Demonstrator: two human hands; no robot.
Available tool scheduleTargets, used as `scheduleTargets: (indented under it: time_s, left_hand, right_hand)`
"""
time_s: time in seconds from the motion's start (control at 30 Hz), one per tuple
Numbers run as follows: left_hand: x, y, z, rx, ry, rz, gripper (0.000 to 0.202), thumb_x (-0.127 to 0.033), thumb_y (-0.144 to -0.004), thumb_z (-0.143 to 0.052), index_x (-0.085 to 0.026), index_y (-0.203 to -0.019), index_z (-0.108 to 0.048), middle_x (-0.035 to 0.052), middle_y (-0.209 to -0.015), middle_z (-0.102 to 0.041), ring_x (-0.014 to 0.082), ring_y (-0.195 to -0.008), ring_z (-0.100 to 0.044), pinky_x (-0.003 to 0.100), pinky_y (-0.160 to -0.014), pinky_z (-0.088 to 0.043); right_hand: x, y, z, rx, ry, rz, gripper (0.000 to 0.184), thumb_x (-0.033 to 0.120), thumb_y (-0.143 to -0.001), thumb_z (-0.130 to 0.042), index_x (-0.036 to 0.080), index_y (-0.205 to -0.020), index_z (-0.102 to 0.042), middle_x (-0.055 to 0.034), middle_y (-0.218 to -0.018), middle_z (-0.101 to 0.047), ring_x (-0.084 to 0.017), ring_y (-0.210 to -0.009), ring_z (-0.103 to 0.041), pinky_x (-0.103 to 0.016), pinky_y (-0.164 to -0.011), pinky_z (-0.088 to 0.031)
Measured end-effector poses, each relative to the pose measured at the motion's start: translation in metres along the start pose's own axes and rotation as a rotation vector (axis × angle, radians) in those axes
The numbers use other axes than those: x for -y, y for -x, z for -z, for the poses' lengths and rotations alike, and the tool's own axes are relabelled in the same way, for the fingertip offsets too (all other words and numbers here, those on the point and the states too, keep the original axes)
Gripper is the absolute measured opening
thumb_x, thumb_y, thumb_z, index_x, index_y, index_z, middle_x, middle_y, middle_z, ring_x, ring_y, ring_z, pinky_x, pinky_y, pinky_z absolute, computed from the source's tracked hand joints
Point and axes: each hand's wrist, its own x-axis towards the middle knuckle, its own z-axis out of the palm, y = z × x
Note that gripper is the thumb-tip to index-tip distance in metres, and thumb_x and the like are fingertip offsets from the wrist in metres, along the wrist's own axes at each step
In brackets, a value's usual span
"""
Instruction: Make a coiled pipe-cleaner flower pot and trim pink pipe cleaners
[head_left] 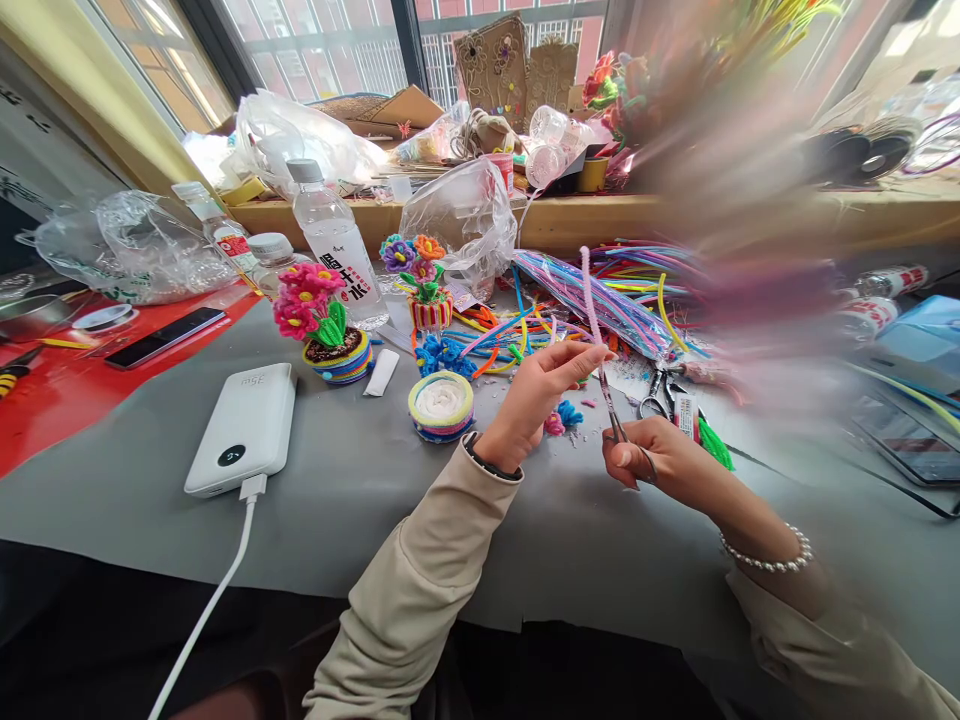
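Between thumb and fingers, my left hand (551,395) pinches a pink pipe cleaner (590,290) that stands up and bends slightly at its top. My right hand (667,460) grips a pair of scissors (613,415) by the handles, with the blades pointing up to the pipe cleaner's lower end by my left fingertips. Whether the blades touch it I cannot tell. Just beyond my left hand lie small pink and blue pipe-cleaner flowers (568,413). Left of my wrist sits a round pot (441,425) wrapped in coloured pipe cleaners, with white filling inside.
A white power bank (244,430) with a cable lies on the grey table cover (360,520). Potted pink flowers (307,300), a water bottle (334,235) and bundled pipe cleaners (592,295) stand or lie behind. Another pair of scissors (655,395) is beyond my right hand. A large blur covers the right.
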Motion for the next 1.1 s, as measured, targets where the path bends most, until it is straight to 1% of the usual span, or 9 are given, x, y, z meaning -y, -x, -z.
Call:
scheduleTargets:
  time_s: [0.1, 0.23, 0.33, 0.47, 0.67, 0.93, 1.1]
  left_hand:
    - [-0.0006, -0.0004, 0.0005, 0.0, 0.037, 0.017, 0.016, -0.032, -0.064, -0.066, -0.018, -0.072, -0.065, -0.0013, -0.076, -0.058, 0.0066, -0.067, -0.044, 0.021, -0.061, -0.032]
    - [-0.0013, -0.0009, 0.0011, -0.005, 0.088, -0.007, 0.012, -0.028, -0.063, -0.067, -0.017, -0.066, -0.064, -0.0026, -0.069, -0.055, 0.0054, -0.064, -0.044, 0.02, -0.062, -0.032]
    - [-0.0019, -0.0008, 0.0018, -0.004, 0.1, -0.001, 0.013, -0.028, -0.064, -0.066, -0.016, -0.064, -0.062, -0.0036, -0.064, -0.052, 0.0047, -0.062, -0.043, 0.02, -0.061, -0.031]
    - [-0.0027, -0.0006, 0.0021, 0.011, 0.059, 0.027, 0.016, -0.031, -0.065, -0.065, -0.016, -0.064, -0.061, -0.0034, -0.064, -0.051, 0.0047, -0.059, -0.041, 0.022, -0.058, -0.029]
    - [-0.0027, -0.0001, 0.0013, 0.006, 0.024, 0.024, 0.017, -0.032, -0.064, -0.066, -0.016, -0.064, -0.06, -0.0041, -0.061, -0.048, 0.0045, -0.058, -0.039, 0.022, -0.058, -0.028]
    - [-0.0015, 0.0004, 0.0011, 0.014, -0.015, 0.007, 0.024, -0.035, -0.065, -0.064, -0.015, -0.06, -0.053, -0.0049, -0.06, -0.044, 0.0043, -0.056, -0.037, 0.022, -0.057, -0.028]
    - [-0.0022, 0.0, 0.0007, 0.008, 0.013, -0.002, 0.025, -0.034, -0.064, -0.066, -0.015, -0.059, -0.051, -0.0052, -0.059, -0.043, 0.0042, -0.056, -0.036, 0.021, -0.057, -0.029]
  right_hand:
    - [-0.0002, 0.0008, 0.0001, 0.067, -0.029, 0.038, 0.067, 0.076, -0.066, -0.03, 0.013, -0.047, -0.045, 0.0002, -0.048, -0.04, -0.006, -0.045, -0.033, -0.022, -0.046, -0.027]
    - [-0.0002, 0.0021, 0.0005, 0.133, -0.009, 0.107, 0.072, 0.079, -0.065, -0.023, 0.013, -0.059, -0.052, -0.0022, -0.06, -0.048, -0.009, -0.056, -0.041, -0.023, -0.054, -0.032]
    - [0.0019, 0.0027, 0.001, 0.15, 0.016, 0.108, 0.075, 0.08, -0.063, -0.02, 0.013, -0.066, -0.052, -0.0024, -0.064, -0.049, -0.01, -0.058, -0.041, -0.023, -0.055, -0.032]
    - [0.0045, 0.0027, 0.0016, 0.159, 0.024, 0.112, 0.074, 0.08, -0.062, -0.02, 0.013, -0.063, -0.049, -0.0015, -0.061, -0.047, -0.009, -0.056, -0.039, -0.023, -0.053, -0.03]
    - [0.0028, 0.0019, 0.0017, 0.166, 0.022, 0.122, 0.072, 0.08, -0.061, -0.024, 0.013, -0.059, -0.049, -0.0014, -0.059, -0.047, -0.009, -0.054, -0.039, -0.023, -0.051, -0.029]
    - [0.0045, 0.0024, 0.0016, 0.143, 0.02, 0.146, 0.07, 0.079, -0.062, -0.026, 0.013, -0.053, -0.048, -0.0003, -0.052, -0.045, -0.007, -0.05, -0.037, -0.022, -0.049, -0.028]
    - [0.0032, 0.0038, 0.0004, 0.109, 0.009, 0.119, 0.069, 0.079, -0.062, -0.029, 0.013, -0.05, -0.045, -0.0004, -0.048, -0.044, -0.007, -0.046, -0.037, -0.022, -0.046, -0.028]
